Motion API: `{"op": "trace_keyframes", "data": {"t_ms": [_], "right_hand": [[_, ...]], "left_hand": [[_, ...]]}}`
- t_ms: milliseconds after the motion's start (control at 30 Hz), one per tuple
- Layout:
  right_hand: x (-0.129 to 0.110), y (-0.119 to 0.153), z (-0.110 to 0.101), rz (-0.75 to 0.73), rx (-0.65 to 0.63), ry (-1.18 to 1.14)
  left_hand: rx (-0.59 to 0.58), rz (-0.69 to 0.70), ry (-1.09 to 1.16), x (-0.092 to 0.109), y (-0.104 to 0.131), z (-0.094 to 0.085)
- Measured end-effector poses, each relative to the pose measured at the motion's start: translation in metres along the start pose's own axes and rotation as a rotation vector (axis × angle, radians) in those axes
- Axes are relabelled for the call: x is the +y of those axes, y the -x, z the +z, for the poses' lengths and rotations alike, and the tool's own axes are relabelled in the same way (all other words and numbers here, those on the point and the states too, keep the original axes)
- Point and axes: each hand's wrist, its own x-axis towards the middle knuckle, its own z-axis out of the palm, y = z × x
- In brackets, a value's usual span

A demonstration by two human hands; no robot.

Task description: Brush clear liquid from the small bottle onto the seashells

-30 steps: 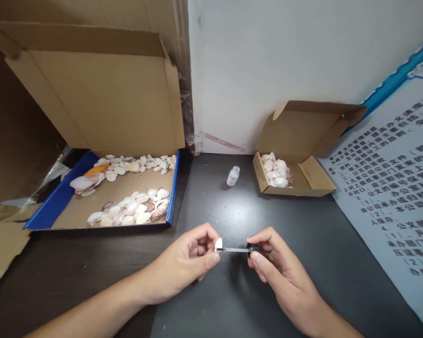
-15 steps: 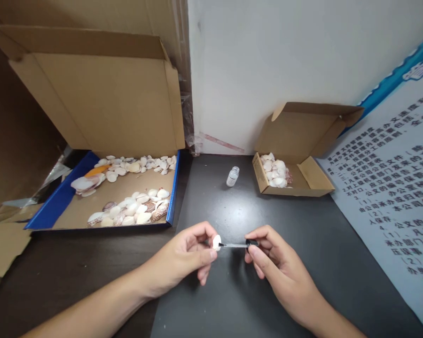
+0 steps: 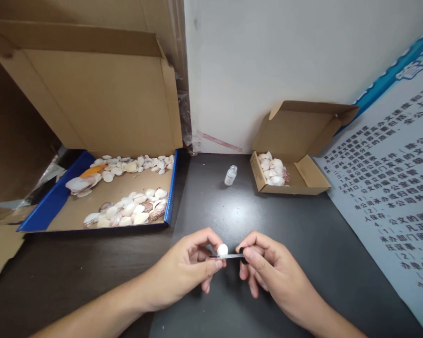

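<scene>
A small white shell (image 3: 223, 249) is pinched between the thumb and fingers of my left hand (image 3: 197, 260). My right hand (image 3: 266, 263) grips the black cap (image 3: 244, 255) of a thin brush (image 3: 231, 256), whose stem points left and crosses the lower edge of the shell. The dark brush tip lies by my left fingers. Farther back, a small clear glass bottle (image 3: 230, 176) with a label stands uncapped on the dark grey mat (image 3: 211, 206).
At the left, an open blue-edged cardboard box (image 3: 109, 188) holds many shells and an orange piece. A smaller open cardboard box (image 3: 292, 189) with shells stands at the back right. A printed poster (image 3: 384, 197) lines the right side, a white wall the back.
Both hands have moved slightly down, and my right hand has come closer to my left. The brush has slid left across the shell, and the shell has turned. The camera view has shifted a little.
</scene>
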Motion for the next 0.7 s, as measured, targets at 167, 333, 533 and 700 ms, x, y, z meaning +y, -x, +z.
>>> {"op": "trace_keyframes", "data": {"t_ms": [167,333,533,700], "right_hand": [[0.000,-0.003,-0.005,-0.003,0.033,0.037],[-0.004,-0.003,-0.014,-0.086,0.139,0.085],[-0.005,0.003,-0.016,-0.173,0.178,0.145],[0.002,0.004,-0.017,-0.324,0.297,0.277]], "left_hand": [[0.001,0.015,0.011,-0.001,0.000,-0.001],[0.015,0.057,0.028,-0.001,0.000,-0.003],[0.021,0.036,0.006,-0.001,0.000,-0.004],[0.027,0.013,-0.020,0.001,0.000,-0.004]]}}
